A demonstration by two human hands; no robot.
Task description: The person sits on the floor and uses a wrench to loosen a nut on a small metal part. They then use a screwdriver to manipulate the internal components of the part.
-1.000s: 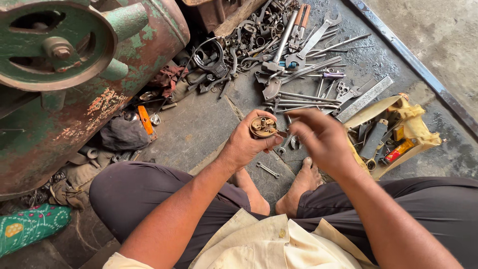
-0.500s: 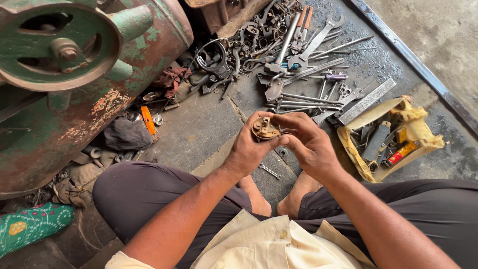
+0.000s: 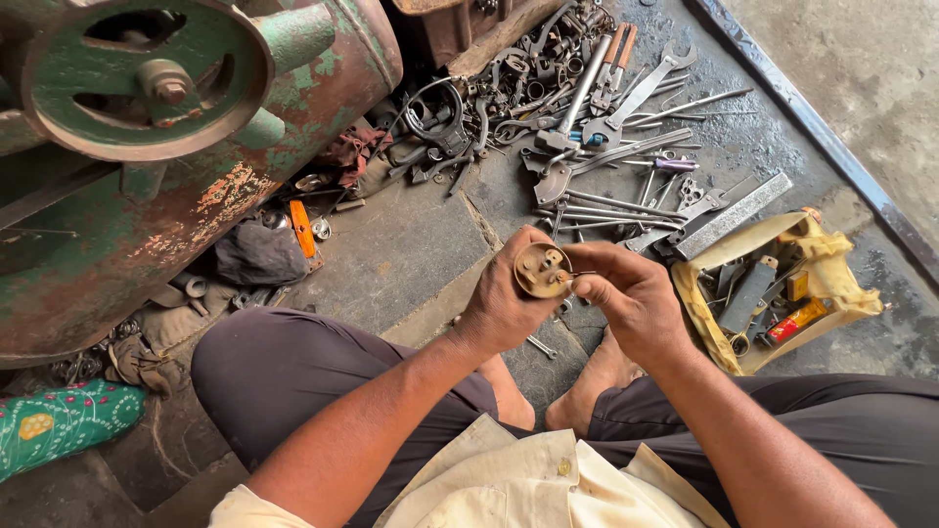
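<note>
— What have we got in our hands?

— Our left hand (image 3: pixel 504 308) is closed around a small round brass-coloured part (image 3: pixel 543 269), its dull face studded with little raised bits; our right hand (image 3: pixel 631 298) pinches at its edge with the fingertips (whether it holds a thin pin there, we cannot tell).

— And around us?

— Our bare feet on the rough grey stone floor (image 3: pixel 411 249). Beyond lie scattered steel spanners (image 3: pixel 626 98), and a yellow cloth bag (image 3: pixel 773 293) sits at the right. At the left stands a rusty green machine (image 3: pixel 147 127).
</note>
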